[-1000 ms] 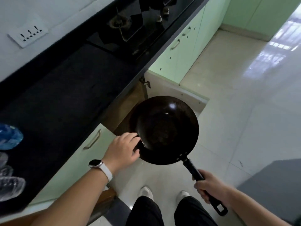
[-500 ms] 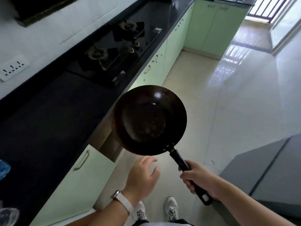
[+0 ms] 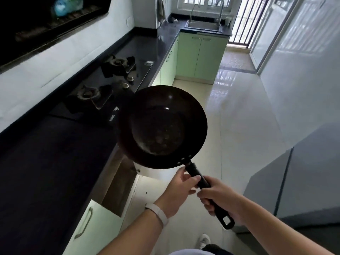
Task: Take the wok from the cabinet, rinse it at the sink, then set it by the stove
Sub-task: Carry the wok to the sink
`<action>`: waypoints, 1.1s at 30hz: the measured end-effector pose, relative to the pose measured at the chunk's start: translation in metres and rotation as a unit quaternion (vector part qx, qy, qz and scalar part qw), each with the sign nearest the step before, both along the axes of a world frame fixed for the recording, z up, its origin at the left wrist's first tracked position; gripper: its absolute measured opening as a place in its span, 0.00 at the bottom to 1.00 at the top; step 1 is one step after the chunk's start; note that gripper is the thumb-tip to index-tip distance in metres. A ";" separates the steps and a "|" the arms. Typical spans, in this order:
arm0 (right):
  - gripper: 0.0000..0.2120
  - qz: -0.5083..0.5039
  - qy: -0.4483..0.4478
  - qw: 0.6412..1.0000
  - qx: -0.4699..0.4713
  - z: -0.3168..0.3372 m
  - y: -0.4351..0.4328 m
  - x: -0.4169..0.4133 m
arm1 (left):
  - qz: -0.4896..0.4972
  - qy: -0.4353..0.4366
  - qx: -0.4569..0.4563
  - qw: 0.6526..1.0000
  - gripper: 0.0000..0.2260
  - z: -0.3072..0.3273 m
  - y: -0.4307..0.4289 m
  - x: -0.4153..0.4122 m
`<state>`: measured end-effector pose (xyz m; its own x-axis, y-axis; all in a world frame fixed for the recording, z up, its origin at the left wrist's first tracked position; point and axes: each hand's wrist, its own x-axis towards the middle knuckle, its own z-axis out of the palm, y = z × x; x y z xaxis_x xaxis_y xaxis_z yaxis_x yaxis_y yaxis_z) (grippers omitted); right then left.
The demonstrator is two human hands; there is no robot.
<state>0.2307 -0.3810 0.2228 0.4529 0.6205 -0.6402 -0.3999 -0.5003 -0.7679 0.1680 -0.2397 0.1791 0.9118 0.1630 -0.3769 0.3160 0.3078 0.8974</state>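
I hold a dark round wok (image 3: 161, 126) level in the air beside the black countertop (image 3: 46, 162). My right hand (image 3: 219, 197) grips the rear of its black handle. My left hand (image 3: 178, 190), with a white watch on the wrist, curls round the handle just behind the bowl. The gas stove (image 3: 110, 85) lies on the counter to the left of the wok. The steel sink (image 3: 204, 25) with its tall taps sits at the far end of the kitchen. Below the counter, the cabinet (image 3: 117, 188) stands with its door open.
Pale green cabinet fronts (image 3: 200, 57) run along under the counter and sink. Glossy tiled floor (image 3: 239, 126) stretches ahead to the sink. A grey appliance (image 3: 303, 181) stands at my right. A range hood (image 3: 46, 21) hangs upper left.
My left hand came up from below the wok and took hold of the handle. The wok rose, and my view lifted toward the sink at the far end.
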 end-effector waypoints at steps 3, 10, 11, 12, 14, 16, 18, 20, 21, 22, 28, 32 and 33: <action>0.12 0.003 0.003 1.000 0.016 0.005 -0.002 0.013 | 0.017 -0.020 -0.056 0.998 0.18 0.003 0.000 0.018; 0.16 0.013 -0.006 0.999 0.042 0.000 -0.007 0.072 | 0.039 -0.017 -0.102 0.994 0.17 0.005 -0.004 0.079; 0.17 0.018 -0.005 0.999 0.046 -0.001 -0.006 0.086 | 0.046 -0.015 -0.100 0.994 0.17 0.005 -0.004 0.091; 0.17 0.023 -0.004 0.998 0.051 -0.003 -0.004 0.102 | 0.054 -0.011 -0.099 0.994 0.17 0.006 -0.003 0.105; 0.16 0.031 0.008 0.998 0.058 -0.003 -0.003 0.135 | 0.068 -0.003 -0.101 0.993 0.17 0.008 -0.003 0.133; 0.13 0.045 0.013 0.997 0.057 -0.004 -0.004 0.169 | 0.081 0.003 -0.100 0.992 0.18 0.011 -0.003 0.164; 0.13 0.058 0.008 0.997 0.054 -0.003 -0.003 0.199 | 0.092 0.008 -0.102 0.991 0.17 0.015 -0.004 0.191; 0.11 0.064 0.010 0.996 0.058 -0.001 -0.005 0.234 | 0.104 0.012 -0.105 0.989 0.17 0.019 -0.008 0.224; 0.10 0.066 0.009 0.996 0.057 0.000 -0.007 0.253 | 0.110 0.014 -0.108 0.988 0.17 0.021 -0.011 0.241; 0.09 0.069 0.009 0.996 0.057 0.003 -0.009 0.270 | 0.116 0.014 -0.113 0.987 0.16 0.024 -0.014 0.257; 0.14 0.077 -0.005 0.996 0.053 0.019 -0.019 0.357 | 0.132 -0.002 -0.119 0.984 0.17 0.038 -0.027 0.344; 0.15 0.061 -0.012 0.996 0.065 0.029 -0.028 0.395 | 0.110 -0.015 -0.126 0.986 0.18 0.043 -0.030 0.386; 0.15 0.056 -0.013 0.996 0.067 0.031 -0.029 0.403 | 0.101 -0.019 -0.123 0.987 0.18 0.044 -0.029 0.397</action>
